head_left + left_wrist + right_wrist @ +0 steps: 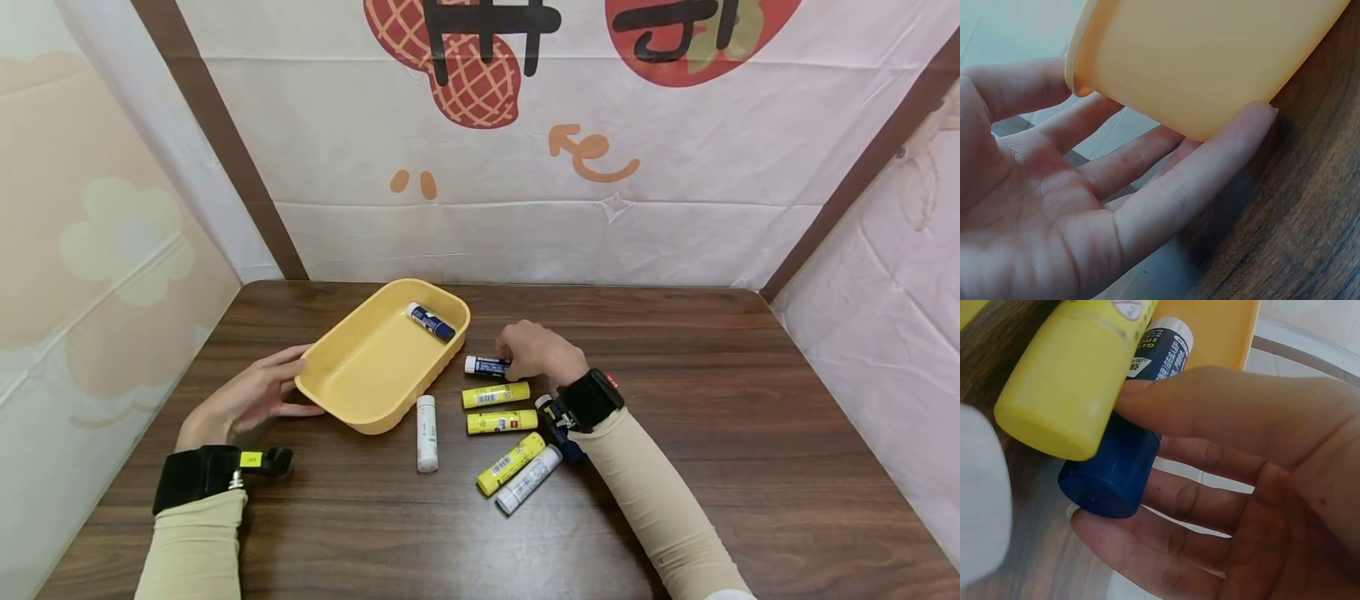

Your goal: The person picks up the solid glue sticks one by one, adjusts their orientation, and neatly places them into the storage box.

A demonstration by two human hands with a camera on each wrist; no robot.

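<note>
Right hand (534, 350) lies on the dark wood-grain table (750, 417), fingers curled over a dark blue glue stick with a white printed label (486, 365). In the right wrist view the thumb crosses the top of that stick (1124, 464) and the fingertips (1094, 519) sit against its blue end, so it is pinched between thumb and fingers. It lies flat on the table just outside the near right wall of the tray.

Left hand (251, 396) is spread, fingers straight and relaxed, gripping nothing. Its fingertips (1254, 122) press against the outer wall of the shallow yellow plastic tray with rounded corners (352, 396); the left wrist view shows the tray's rim (1075, 75) resting above the index finger and the palm open beneath.

Inside the tray, at the far corner from the left fingers, lies a second dark blue glue stick with a white cap (431, 321).

Just toward the wrist from the right fingers lie two yellow glue sticks, one (495, 394) touching the held stick in the wrist view, the other (502, 422) parallel below it. Further back, beside the right forearm, a third yellow stick (511, 463) and a white glue stick (528, 490) lie side by side, slanted. Another white stick (426, 433) lies lengthwise just off the tray's near corner. A blue-and-white stick (558, 421) lies partly hidden under the right wrist strap.
</note>
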